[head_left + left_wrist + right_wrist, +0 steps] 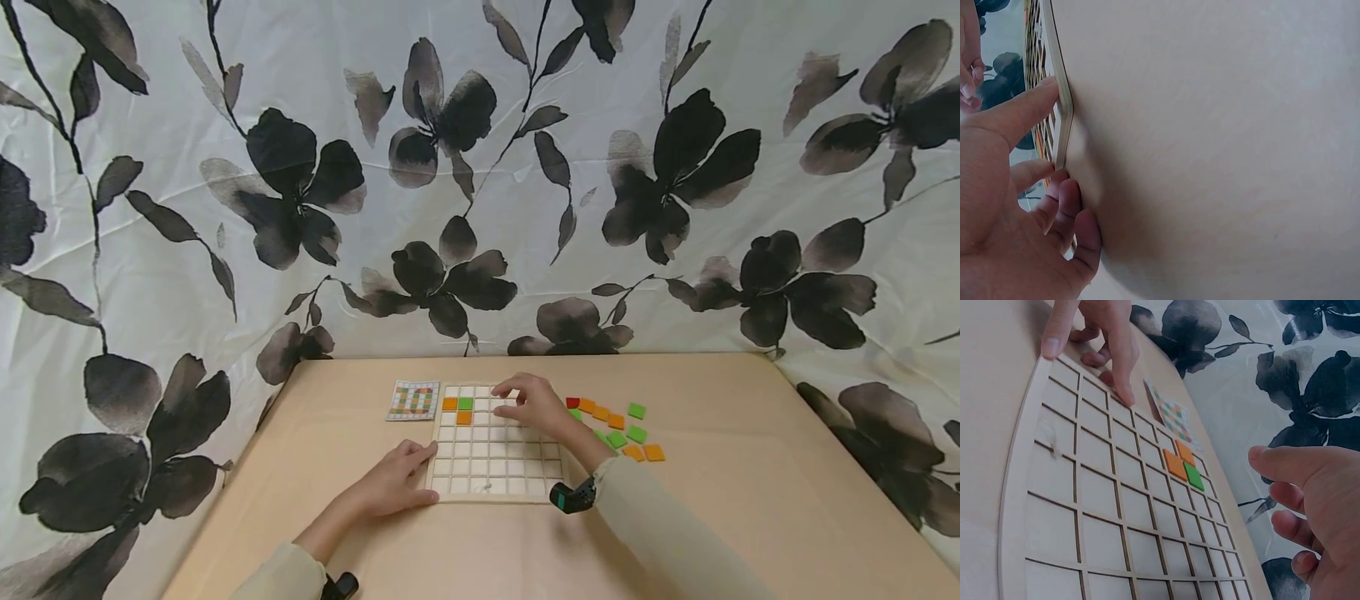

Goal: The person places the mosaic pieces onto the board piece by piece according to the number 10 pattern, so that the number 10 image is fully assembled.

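Observation:
A pale wooden grid board (498,498) lies on the table, with two orange tiles (1175,465) and one green tile (1194,477) in cells near its far left corner. My left hand (401,479) rests at the board's near left corner. Its thumb (1041,97) touches the rim there, and a finger (1122,387) reaches the left edge; the other fingers bend beside it. Over the far right part of the board hovers my right hand (531,404). In the right wrist view, its thumb and loosely bent fingers stand apart with nothing between them.
Loose orange tiles (654,452), green tiles (637,411) and a red tile (572,402) lie right of the board, partly behind the right forearm. A small card with a coloured grid pattern (413,401) lies left of it. Flower-printed cloth (450,208) hangs behind the table.

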A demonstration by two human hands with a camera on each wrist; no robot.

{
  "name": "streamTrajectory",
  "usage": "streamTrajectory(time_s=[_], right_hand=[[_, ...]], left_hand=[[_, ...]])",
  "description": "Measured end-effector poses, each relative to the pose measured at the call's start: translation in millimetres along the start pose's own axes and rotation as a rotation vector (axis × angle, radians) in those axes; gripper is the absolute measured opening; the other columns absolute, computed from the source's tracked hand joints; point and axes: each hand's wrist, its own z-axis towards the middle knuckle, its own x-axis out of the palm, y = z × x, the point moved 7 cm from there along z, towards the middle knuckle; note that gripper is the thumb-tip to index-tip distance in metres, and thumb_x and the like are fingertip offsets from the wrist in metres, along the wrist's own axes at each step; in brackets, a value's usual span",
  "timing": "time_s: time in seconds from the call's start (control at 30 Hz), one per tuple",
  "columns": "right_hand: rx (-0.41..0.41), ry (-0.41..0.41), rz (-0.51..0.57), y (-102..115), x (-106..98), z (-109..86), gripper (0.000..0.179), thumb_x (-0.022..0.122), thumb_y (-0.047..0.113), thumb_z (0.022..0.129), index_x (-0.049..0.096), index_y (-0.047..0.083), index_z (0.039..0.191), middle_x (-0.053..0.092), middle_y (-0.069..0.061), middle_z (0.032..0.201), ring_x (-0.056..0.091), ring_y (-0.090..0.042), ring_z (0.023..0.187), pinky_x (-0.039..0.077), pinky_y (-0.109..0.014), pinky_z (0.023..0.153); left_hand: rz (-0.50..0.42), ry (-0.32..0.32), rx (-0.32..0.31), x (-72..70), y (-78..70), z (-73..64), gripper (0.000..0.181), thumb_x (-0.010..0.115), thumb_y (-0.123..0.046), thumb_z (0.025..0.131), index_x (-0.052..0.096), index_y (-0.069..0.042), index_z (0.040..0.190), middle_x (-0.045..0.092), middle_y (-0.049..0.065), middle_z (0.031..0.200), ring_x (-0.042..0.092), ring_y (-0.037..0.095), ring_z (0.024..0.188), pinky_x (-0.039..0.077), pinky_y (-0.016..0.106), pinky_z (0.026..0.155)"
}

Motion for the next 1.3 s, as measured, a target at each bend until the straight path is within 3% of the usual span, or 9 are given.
streamTrajectory(time_s=[0.37,0.63,1.3], right_hand=[[-0.053,-0.018,0.004,5.6,-9.3,-10.1,0.024,0.078,0.016,0.081,0.074,0.016,0.105,0.066,-0.007,0.1,0.051,-0.014,0.075,0.046,-0.021,0.066],[0.011,-0.003,0.035,-9.6,-19.2,-17.9,0.027,0.076,0.017,0.083,0.073,0.011,0.109,0.066,-0.013,0.106,0.05,-0.017,0.077,0.044,-0.022,0.066],[-0.011,-0.019,-0.021,-34.8,-35.6,-28.4,0.026,0.075,0.011,0.083,0.072,0.005,0.108,0.066,-0.013,0.099,0.049,-0.016,0.071,0.043,-0.023,0.063]], left_hand=[[-0.005,-0.011,0.017,1.5,0.0,0.1,0.08,0.072,-0.044,0.084,0.04,-0.007,0.147,0.046,0.003,0.121,0.041,0.016,0.101,0.037,0.034,0.083],[-0.007,-0.012,0.013,0.7,-1.7,0.8,0.08,0.072,-0.043,0.084,0.04,-0.006,0.147,0.046,0.004,0.12,0.04,0.016,0.099,0.036,0.032,0.082],[-0.001,-0.006,0.014,0.7,-2.1,2.6,0.08,0.071,-0.044,0.085,0.039,-0.006,0.148,0.046,0.005,0.123,0.042,0.015,0.102,0.039,0.035,0.086]])
